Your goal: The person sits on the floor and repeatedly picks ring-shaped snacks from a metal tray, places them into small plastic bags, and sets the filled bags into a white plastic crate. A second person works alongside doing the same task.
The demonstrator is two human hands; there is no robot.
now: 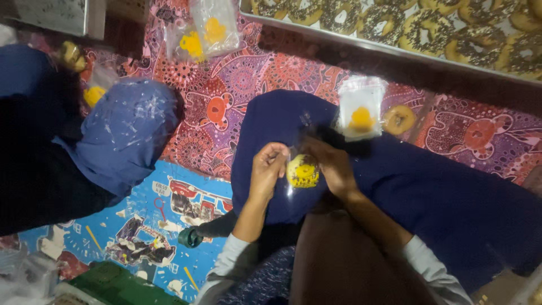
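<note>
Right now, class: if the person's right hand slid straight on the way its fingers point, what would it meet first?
The right hand points left, so it would first meet the yellow doughnut it already touches, then the left hand; depth is unclear.

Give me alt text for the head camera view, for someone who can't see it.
Seen from above, a person's left hand and right hand hold a yellow doughnut with dark sprinkles in a clear plastic bag over a dark blue lap. Bagged doughnuts lie on a patterned mat, beside a tray of doughnuts.
</note>
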